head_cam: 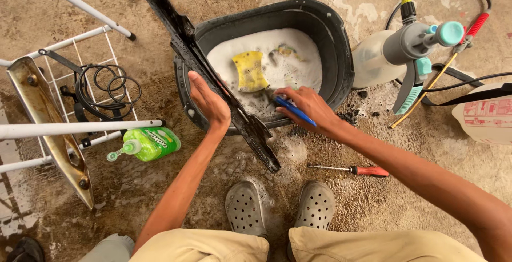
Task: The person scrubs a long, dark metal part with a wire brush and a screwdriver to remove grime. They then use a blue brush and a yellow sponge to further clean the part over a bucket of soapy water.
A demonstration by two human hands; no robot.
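A long black metal part lies slanted across the rim of a dark plastic tub filled with white suds. My left hand presses flat against the part's left side, fingers together. My right hand grips a blue-handled brush, its head down at the part near the tub's front rim. A yellow sponge floats in the foam beyond my hands.
A green soap bottle lies on the wet concrete at left, beside a white wire rack and a rusty metal piece. A red-handled screwdriver lies right of my grey clogs. A pump sprayer with hose stands at right.
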